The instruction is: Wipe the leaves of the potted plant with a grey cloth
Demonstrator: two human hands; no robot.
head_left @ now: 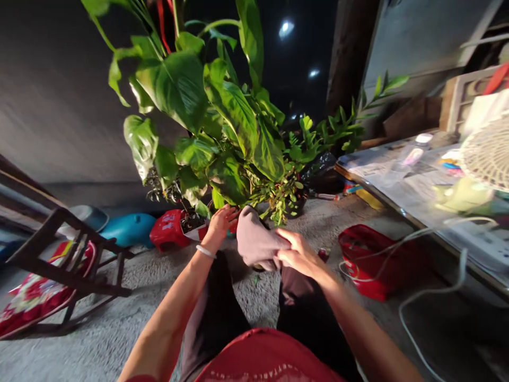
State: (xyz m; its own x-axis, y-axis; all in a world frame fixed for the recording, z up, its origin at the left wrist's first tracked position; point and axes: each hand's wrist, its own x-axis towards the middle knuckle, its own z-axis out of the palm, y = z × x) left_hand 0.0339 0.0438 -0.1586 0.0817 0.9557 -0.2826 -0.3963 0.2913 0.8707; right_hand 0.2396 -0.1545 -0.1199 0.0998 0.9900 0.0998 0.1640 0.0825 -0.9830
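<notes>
I see the pinkish-grey cloth (256, 239) hanging above the floor (258, 305), just in front of the large-leaved plant (175, 87), one end clamped in the right hand (296, 249). The left hand (222, 223) is apart from it, fingers loosely extended by the plant; I cannot tell whether they touch a leaf. Farther out I see a red stool (167, 229) and wooden chair (59, 274) leftward, a red bin (368, 284) and cluttered table (377, 180) rightward.

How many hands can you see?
2. The left hand is just below the big green leaves, and the right hand holds the pinkish cloth. No other hands show.
</notes>
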